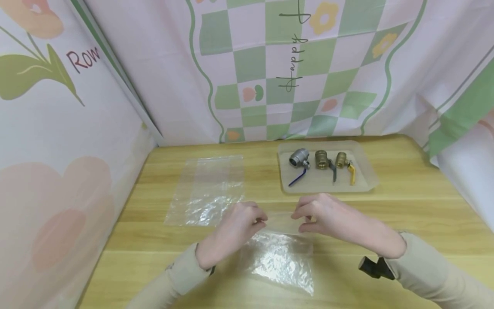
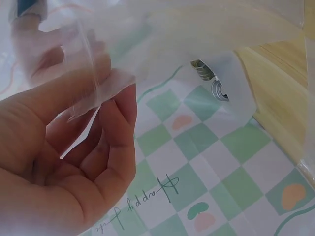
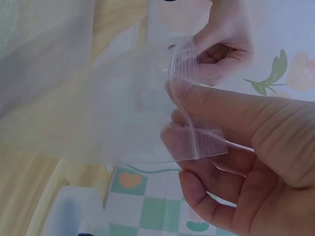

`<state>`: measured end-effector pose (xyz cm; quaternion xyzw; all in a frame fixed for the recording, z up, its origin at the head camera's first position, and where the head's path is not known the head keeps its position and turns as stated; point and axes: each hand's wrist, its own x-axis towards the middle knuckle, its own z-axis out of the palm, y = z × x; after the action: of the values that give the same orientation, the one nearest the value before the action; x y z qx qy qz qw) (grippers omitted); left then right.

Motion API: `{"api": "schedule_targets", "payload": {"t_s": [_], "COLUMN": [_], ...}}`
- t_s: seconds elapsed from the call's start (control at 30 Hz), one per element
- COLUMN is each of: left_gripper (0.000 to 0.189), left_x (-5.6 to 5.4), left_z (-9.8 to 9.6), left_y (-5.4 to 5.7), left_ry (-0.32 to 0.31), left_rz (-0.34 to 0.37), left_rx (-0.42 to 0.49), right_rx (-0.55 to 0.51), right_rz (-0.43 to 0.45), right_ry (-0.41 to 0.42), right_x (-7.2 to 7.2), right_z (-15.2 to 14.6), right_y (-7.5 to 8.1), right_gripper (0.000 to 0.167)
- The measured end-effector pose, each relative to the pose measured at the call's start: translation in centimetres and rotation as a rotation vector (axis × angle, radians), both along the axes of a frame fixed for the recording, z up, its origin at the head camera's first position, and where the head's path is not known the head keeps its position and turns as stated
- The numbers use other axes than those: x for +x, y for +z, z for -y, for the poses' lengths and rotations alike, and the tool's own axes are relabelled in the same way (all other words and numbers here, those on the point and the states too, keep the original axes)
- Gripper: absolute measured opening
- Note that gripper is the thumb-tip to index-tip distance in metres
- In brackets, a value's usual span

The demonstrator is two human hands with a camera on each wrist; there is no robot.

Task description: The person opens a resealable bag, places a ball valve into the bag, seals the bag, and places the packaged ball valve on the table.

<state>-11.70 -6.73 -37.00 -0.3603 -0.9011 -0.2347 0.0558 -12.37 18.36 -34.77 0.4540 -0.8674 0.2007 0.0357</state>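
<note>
A clear zip-lock bag (image 1: 281, 257) hangs between my two hands over the front of the table, its zip edge up. My left hand (image 1: 241, 225) pinches one top corner between thumb and fingers. At the opposite corner, my right hand (image 1: 328, 216) pinches the same zip edge. The right wrist view shows the ridged zip strip (image 3: 184, 98) running from one hand to the other. In the left wrist view the bag's film (image 2: 197, 29) stretches away from the thumb and fingertips.
Another clear bag (image 1: 210, 184) lies flat at the left. Behind my right hand stands a shallow translucent tray (image 1: 328, 187) with a silver ball valve (image 1: 299, 158), a brass valve with a grey lever (image 1: 321, 159) and a smaller brass one with a yellow lever (image 1: 341, 160). A patterned curtain (image 1: 251, 64) closes the back.
</note>
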Motion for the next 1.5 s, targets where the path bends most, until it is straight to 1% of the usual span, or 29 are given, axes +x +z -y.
{"api": "schedule_targets", "payload": {"t_s": [0.17, 0.23, 0.3, 0.37, 0.5, 0.57, 0.63, 0.7, 0.87, 0.97, 1.07, 1.23, 1.33, 1.4, 1.43, 1.5], "left_gripper": [0.026, 0.034, 0.038, 0.037, 0.024, 0.028, 0.033, 0.034, 0.015, 0.011, 0.011, 0.009, 0.008, 0.012, 0.015, 0.021], "left_x": [0.15, 0.19, 0.19, 0.14, -0.06, -0.16, -0.23, -0.25, -0.25, -0.32, -0.42, -0.50, -0.48, -0.42, -0.38, -0.25], "left_z": [0.05, 0.11, 0.23, 0.43, 0.87, 0.99, 0.99, 0.93, 0.75, 0.66, 0.57, 0.58, 0.58, 0.57, 0.56, 0.56], "left_y": [0.04, 0.05, 0.08, 0.09, 0.00, -0.06, -0.09, -0.10, -0.06, 0.01, 0.04, -0.08, -0.11, -0.04, 0.00, 0.10], "left_ry": [0.013, 0.019, 0.020, 0.008, -0.034, -0.056, -0.064, -0.064, -0.028, -0.010, 0.001, 0.013, 0.017, 0.021, 0.021, 0.023], "left_rz": [-0.056, -0.063, -0.049, -0.031, -0.007, -0.001, 0.011, 0.028, 0.097, 0.105, 0.081, 0.043, 0.002, -0.027, -0.035, -0.022], "left_rx": [-0.065, -0.090, -0.105, -0.103, -0.069, -0.058, -0.052, -0.044, 0.010, 0.049, 0.077, 0.094, 0.071, 0.031, 0.008, -0.028], "right_rx": [0.003, 0.011, 0.014, 0.015, 0.007, 0.001, -0.006, -0.008, -0.005, -0.002, 0.000, -0.004, -0.004, -0.005, -0.005, -0.005], "right_rz": [-0.008, -0.009, -0.008, -0.005, -0.014, -0.030, -0.042, -0.050, -0.045, -0.037, -0.033, -0.040, -0.045, -0.046, -0.046, -0.045], "right_ry": [-0.006, -0.012, -0.017, -0.021, -0.030, -0.031, -0.030, -0.027, -0.026, -0.030, -0.030, -0.024, -0.022, -0.021, -0.020, -0.019], "right_x": [0.00, 0.02, 0.02, 0.00, -0.11, -0.18, -0.20, -0.23, -0.23, -0.21, -0.22, -0.25, -0.25, -0.25, -0.24, -0.23], "right_z": [-0.13, -0.20, -0.25, -0.34, -0.60, -0.73, -0.84, -0.90, -0.90, -0.86, -0.82, -0.80, -0.79, -0.77, -0.77, -0.75], "right_y": [0.11, 0.20, 0.27, 0.32, 0.31, 0.22, 0.17, 0.15, 0.22, 0.30, 0.34, 0.33, 0.35, 0.37, 0.37, 0.38], "right_gripper": [0.024, 0.024, 0.025, 0.025, 0.025, 0.025, 0.024, 0.024, 0.024, 0.025, 0.024, 0.024, 0.024, 0.023, 0.023, 0.023]}}
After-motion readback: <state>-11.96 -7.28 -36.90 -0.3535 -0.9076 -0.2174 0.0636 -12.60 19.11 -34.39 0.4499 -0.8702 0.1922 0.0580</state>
